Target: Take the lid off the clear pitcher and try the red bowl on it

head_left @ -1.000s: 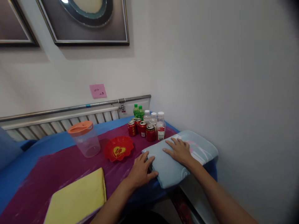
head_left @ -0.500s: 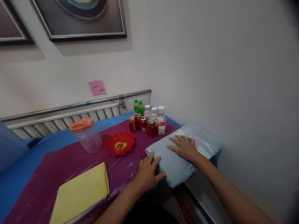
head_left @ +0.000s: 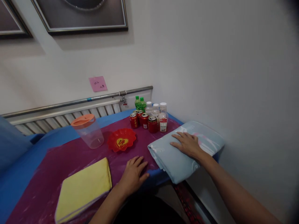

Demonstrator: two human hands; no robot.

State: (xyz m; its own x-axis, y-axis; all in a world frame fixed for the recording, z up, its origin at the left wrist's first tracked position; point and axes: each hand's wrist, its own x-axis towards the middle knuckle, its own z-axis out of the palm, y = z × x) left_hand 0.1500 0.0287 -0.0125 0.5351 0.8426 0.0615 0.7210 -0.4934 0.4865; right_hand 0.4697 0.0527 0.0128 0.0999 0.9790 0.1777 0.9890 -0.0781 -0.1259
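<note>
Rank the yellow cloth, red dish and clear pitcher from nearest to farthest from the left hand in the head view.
From the left hand:
1. Yellow cloth, just to its left.
2. Red dish, behind it.
3. Clear pitcher, far back left.

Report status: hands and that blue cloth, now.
Right hand flat on folded blue cloth. Left hand flat on purple table cover, holding nothing. Nothing obstructing.

Soft even indoor light, slightly blurry, dark vignetted right corners

Single head-worn view, looking forward and down over the table from its near edge. Faces the room corner; wall radiator runs behind the table, side wall close beside it.
</note>
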